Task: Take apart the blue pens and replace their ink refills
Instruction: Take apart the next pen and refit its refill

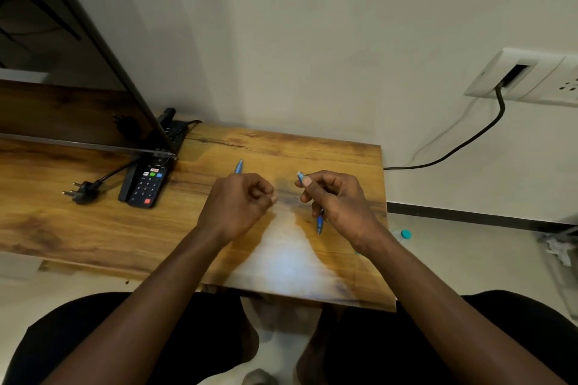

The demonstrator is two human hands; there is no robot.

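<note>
Gripping one pen each, both hands are above the table (93, 228). Left hand (240, 200): fingers curled round left pen (239, 166), only one end showing beyond the knuckles. Right hand (337, 200): thumb and fingers pinch right pen (320, 222), tip below the palm. Judged: holds readied for unscrewing barrels. No writing legible on the pens or the remote (145, 184).

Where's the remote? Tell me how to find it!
On the wooden desk, find the big screen's lower corner. The remote lies right below it, beside a black plug. Only it has red, green and blue buttons.
</note>
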